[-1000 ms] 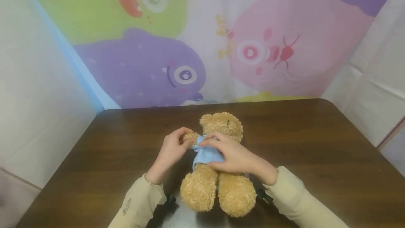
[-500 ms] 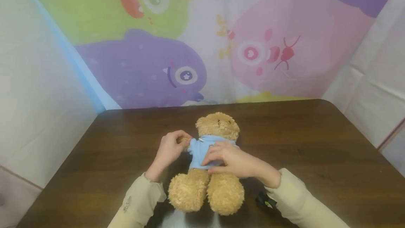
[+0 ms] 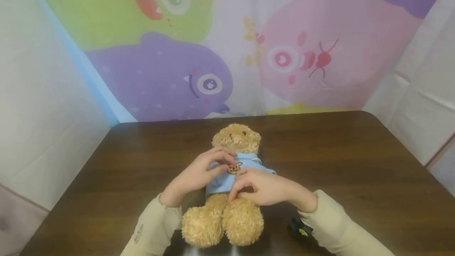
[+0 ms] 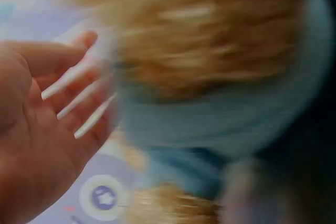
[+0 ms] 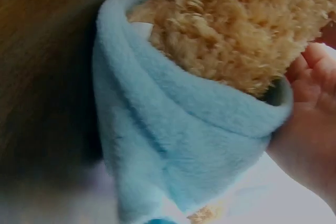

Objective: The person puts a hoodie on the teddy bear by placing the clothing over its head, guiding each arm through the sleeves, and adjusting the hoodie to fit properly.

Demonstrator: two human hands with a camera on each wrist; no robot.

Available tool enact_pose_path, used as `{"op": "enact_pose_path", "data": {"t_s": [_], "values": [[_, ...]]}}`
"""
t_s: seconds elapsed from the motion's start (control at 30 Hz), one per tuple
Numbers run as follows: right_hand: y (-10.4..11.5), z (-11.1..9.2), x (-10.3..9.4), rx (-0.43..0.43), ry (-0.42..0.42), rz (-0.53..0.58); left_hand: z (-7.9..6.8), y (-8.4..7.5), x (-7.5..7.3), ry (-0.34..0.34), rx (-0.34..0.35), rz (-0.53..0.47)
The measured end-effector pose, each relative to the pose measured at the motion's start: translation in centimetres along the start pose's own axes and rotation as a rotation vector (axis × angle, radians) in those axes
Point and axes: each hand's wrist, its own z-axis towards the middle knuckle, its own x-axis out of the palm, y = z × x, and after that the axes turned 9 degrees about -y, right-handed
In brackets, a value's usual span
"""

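A fluffy tan teddy bear [image 3: 243, 224] lies on its back, its feet towards me. It wears a light blue shirt [image 3: 218, 183] with a bear-face patch [image 3: 233, 168] on the chest. My left hand [image 3: 204, 171] reaches over the shirt beside the patch, its fingers loosely bent and spread from the thumb; in the left wrist view that hand [image 4: 52, 103] shows next to the blurred bear with nothing in its palm. My right hand [image 3: 263, 187] has bent fingers at the shirt's hem [image 5: 210, 98] by the top of a leg; whether they pinch it I cannot tell.
The bear lies on a dark brown wooden table [image 3: 337, 161]. A small black object [image 3: 298, 228] shows by the right sleeve. Behind the table hangs a cartoon backdrop [image 3: 241, 74], with white cloth sides [image 3: 60, 90] at left and right.
The bear has shifted left and its head has turned to face more upward. My left hand has let go of the bear's arm and moved onto the chest. The right hand has slid down the shirt.
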Motion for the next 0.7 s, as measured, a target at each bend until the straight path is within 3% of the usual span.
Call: {"op": "enact_pose_path", "data": {"t_s": [0.07, 0.17, 0.23, 0.33, 0.37, 0.43, 0.5, 0.57, 0.7], "values": [[-0.1, -0.1, -0.4, 0.004, -0.012, 0.058, 0.0, 0.1, 0.7, 0.066, 0.051, -0.017], [-0.3, -0.4, -1.7, 0.071, -0.135, 0.092, 0.0, 0.0, 1.1, 0.068, 0.093, 0.076], [-0.5, -0.7, -2.6, 0.196, -0.289, 0.039, 0.1, -0.2, 1.1, 0.045, 0.093, 0.110], [-1.0, -1.4, -3.7, 0.478, -0.449, -0.144, 0.1, -0.6, 1.4, -0.022, 0.060, 0.166], [-1.2, -1.7, -3.8, 0.578, -0.448, -0.194, 0.0, -0.7, 1.6, -0.047, 0.036, 0.195], [-1.6, -2.4, -3.9, 0.742, -0.366, -0.237, -0.1, -1.2, 2.1, -0.107, -0.002, 0.275], [-1.9, -2.9, -3.9, 0.825, -0.257, -0.202, -0.3, -1.6, 2.6, -0.160, -0.025, 0.362], [-2.0, -3.0, -3.7, 0.840, -0.216, -0.140, -0.3, -1.8, 2.9, -0.195, -0.011, 0.423], [-2.0, -2.5, -3.5, 0.764, -0.294, -0.109, -0.1, -1.8, 3.3, -0.219, 0.081, 0.442]]}}
